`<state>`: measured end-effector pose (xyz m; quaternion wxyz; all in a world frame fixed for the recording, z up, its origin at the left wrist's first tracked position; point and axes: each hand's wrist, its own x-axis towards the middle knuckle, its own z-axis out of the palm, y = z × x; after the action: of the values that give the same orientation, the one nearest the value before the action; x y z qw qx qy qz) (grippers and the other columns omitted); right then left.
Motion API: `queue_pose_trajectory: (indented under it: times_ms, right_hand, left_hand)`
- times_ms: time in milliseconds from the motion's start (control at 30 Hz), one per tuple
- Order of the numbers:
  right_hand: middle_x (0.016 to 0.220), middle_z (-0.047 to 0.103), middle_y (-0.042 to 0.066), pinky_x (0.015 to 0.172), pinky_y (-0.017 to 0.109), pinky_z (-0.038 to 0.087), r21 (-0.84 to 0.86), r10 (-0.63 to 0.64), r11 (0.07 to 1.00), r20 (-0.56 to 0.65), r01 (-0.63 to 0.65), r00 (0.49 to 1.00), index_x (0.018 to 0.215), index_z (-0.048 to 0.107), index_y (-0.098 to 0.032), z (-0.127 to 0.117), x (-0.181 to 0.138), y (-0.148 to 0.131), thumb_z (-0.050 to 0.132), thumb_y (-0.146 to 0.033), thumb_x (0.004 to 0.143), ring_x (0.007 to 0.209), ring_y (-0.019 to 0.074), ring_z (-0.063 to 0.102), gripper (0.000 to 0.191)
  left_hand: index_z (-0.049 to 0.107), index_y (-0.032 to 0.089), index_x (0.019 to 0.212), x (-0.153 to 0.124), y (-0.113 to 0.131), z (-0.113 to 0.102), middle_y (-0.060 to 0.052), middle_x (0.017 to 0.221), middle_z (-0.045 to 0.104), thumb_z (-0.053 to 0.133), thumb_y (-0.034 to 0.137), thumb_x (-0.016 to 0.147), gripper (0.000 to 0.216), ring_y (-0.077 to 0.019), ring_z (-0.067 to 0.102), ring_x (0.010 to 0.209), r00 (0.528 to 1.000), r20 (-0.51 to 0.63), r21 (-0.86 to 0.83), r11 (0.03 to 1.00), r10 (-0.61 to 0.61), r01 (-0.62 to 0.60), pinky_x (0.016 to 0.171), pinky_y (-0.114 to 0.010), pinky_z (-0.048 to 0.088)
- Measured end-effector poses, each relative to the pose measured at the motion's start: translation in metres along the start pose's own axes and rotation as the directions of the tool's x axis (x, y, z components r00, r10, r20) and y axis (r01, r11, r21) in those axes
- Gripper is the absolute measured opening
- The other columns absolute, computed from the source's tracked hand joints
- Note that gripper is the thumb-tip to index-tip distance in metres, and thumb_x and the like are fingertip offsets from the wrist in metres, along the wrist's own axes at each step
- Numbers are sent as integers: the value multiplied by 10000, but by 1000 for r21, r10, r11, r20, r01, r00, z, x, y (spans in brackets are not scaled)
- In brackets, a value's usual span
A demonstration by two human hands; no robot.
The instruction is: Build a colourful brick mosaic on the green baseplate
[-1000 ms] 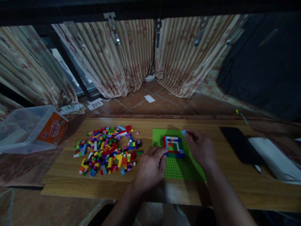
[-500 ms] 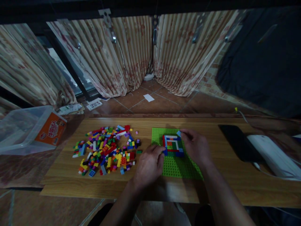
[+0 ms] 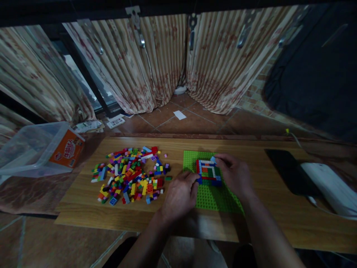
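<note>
A small build of toy bricks (image 3: 206,172), with red, white, blue and green pieces, sits on a green studded baseplate (image 3: 208,199). My left hand (image 3: 180,190) is closed at its near left corner, fingertips against a blue brick (image 3: 199,180); the thumb side partly hides the contact. At the far right corner, my right hand (image 3: 235,174) pinches a light blue brick (image 3: 213,159) between thumb and fingers. Whether that brick touches the build below it, I cannot tell. Left of the baseplate lies a spread of loose toy bricks (image 3: 131,173) in many colours.
The wooden table (image 3: 178,149) carries all of this. A clear plastic bin (image 3: 36,149) with an orange label stands beyond its left end. A black flat object (image 3: 288,171) and a white device (image 3: 326,186) with a cable lie at the right. Striped curtains (image 3: 156,67) hang behind.
The view has swung slightly left, so everything appears shifted right. My right hand has moved the light blue brick slightly left relative to the build. My left hand stays at the near left corner.
</note>
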<state>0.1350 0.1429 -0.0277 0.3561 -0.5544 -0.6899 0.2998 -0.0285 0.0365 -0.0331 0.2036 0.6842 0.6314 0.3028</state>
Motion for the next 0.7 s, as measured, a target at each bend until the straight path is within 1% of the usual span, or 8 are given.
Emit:
queue_pose_trajectory:
  times_ms: [33, 167, 233, 400, 567, 700]
  right_hand:
    - [900, 748, 76, 751, 350, 504, 15, 5, 1000, 22, -5, 1000, 929, 734, -176, 1, -1, 0, 544, -363, 819, 811, 218, 676, 289]
    - [855, 743, 41, 727, 334, 490, 33, 22, 999, 177, -29, 984, 935, 734, -200, 4, -3, -2, 544, -344, 825, 766, 197, 665, 263]
    - [878, 742, 35, 751, 334, 487, 25, 19, 999, 206, -25, 978, 930, 734, -210, 6, -4, -3, 540, -330, 828, 792, 195, 666, 250]
    - [963, 720, 54, 838, 356, 471, -55, -30, 998, 187, 41, 982, 918, 728, -209, 10, -4, -7, 519, -283, 833, 888, 203, 651, 238]
    - [971, 683, 74, 839, 347, 471, -101, -125, 984, 172, 143, 977, 927, 730, -192, 14, -6, -10, 488, -247, 843, 881, 195, 636, 262]
    - [942, 673, 76, 841, 349, 469, -127, -136, 980, 139, 154, 981, 913, 733, -186, 17, -6, -10, 484, -222, 837, 865, 193, 630, 263]
  left_hand:
    - [623, 199, 1085, 0, 0, 0, -64, 1025, 671, 478, 165, 901, 236, -197, 636, 947, 1000, 0, 1, 1000, -1, 1, 836, -339, 529]
    - [613, 203, 1097, 1, -1, 1, -58, 1031, 664, 479, 158, 898, 244, -193, 633, 962, 1000, 0, -1, 1000, -10, 10, 849, -335, 531]
    - [599, 208, 1119, 1, -1, 1, -56, 1059, 659, 479, 155, 897, 258, -192, 628, 984, 1000, -5, -2, 1000, -15, 15, 866, -336, 528]
    - [561, 212, 1180, 1, 0, 3, -59, 1125, 637, 495, 161, 888, 304, -200, 617, 1010, 1000, 8, 12, 999, -29, 29, 900, -361, 521]
    - [571, 192, 1165, 1, -1, 6, -72, 1119, 627, 493, 177, 892, 284, -210, 607, 1023, 999, 50, 30, 999, -20, 18, 924, -374, 510]
    - [578, 180, 1155, 1, -1, 5, -77, 1124, 621, 499, 171, 882, 284, -212, 600, 1030, 998, 58, 23, 1000, -14, 13, 929, -370, 507]
